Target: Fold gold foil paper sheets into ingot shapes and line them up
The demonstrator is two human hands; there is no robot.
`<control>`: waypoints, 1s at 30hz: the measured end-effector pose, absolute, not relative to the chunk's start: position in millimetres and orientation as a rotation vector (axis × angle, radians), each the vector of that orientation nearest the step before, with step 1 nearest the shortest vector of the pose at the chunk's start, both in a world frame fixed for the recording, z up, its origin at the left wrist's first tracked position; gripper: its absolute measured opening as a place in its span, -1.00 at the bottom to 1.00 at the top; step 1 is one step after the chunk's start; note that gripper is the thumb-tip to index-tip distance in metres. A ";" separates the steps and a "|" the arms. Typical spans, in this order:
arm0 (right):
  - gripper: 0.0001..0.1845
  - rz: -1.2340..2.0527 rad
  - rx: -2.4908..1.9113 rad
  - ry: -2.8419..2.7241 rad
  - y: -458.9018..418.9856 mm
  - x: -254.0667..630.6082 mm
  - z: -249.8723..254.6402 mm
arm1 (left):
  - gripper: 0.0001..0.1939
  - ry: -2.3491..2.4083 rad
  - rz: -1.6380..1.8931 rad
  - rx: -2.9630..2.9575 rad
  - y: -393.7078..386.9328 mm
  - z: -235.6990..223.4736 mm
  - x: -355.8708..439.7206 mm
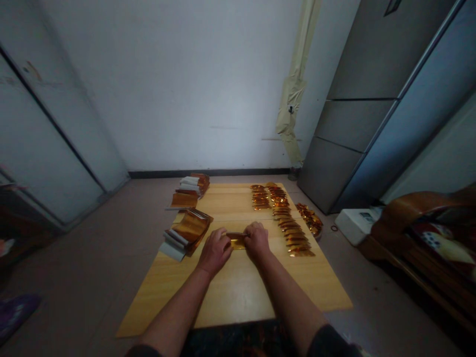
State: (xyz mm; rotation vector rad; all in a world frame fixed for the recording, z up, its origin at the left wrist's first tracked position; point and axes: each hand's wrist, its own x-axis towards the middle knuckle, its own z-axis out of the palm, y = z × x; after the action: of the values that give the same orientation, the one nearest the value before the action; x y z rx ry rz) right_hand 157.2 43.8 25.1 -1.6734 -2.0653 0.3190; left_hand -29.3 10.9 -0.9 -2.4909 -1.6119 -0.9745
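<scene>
Both my hands meet at the middle of a low wooden board (238, 292) on the floor. My left hand (214, 249) and my right hand (256, 240) pinch the two ends of a small gold foil sheet (237, 241), fingers closed on it. Left of my hands lies a fanned stack of gold and white sheets (185, 233). A second such stack (190, 190) lies farther back. To the right run rows of folded gold pieces (286, 218), reaching from the board's far edge to near my right hand.
A grey refrigerator (357, 124) stands at the right, with a white scale (357, 223) on the floor beside it. A wooden chair with a cushion (427, 233) fills the right edge. White wall behind; doors at the left.
</scene>
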 end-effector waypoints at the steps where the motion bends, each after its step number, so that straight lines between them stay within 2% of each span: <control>1: -0.81 0.321 -1.654 -2.069 42.4 157.8 23.7 | -0.93 -1.614 -0.971 -2.487 10.9 -1.4 -29.4; 4: -0.69 0.351 -1.599 -2.050 40.1 160.0 19.3 | -0.93 -1.626 -0.955 -2.476 10.6 -2.0 -29.3; 7: -0.40 0.336 -1.477 -1.976 37.2 164.0 14.3 | -0.93 -1.642 -0.935 -2.473 10.0 -2.2 -28.9; 9: -0.35 0.302 -1.383 -1.965 32.8 168.7 11.0 | -0.90 -1.648 -0.922 -2.471 9.7 -2.2 -28.6; 13: -0.59 0.248 -1.240 -2.079 22.0 181.7 7.9 | -0.88 -1.628 -0.932 -2.492 9.4 -1.2 -28.2; 19: -0.86 0.306 -1.286 -2.288 18.7 192.7 17.0 | -0.87 -1.639 -0.984 -2.509 8.9 0.9 -28.0; 30: -0.85 0.181 -1.338 -2.340 19.2 187.4 17.6 | -0.85 -1.655 -0.988 -2.466 12.7 -4.9 -30.1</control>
State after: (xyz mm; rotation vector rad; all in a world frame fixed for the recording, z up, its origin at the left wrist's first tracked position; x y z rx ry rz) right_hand 187.4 19.2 17.6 -1.3381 -2.3404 0.1806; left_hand -30.1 12.7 -4.9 -2.4664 -1.6549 -0.9875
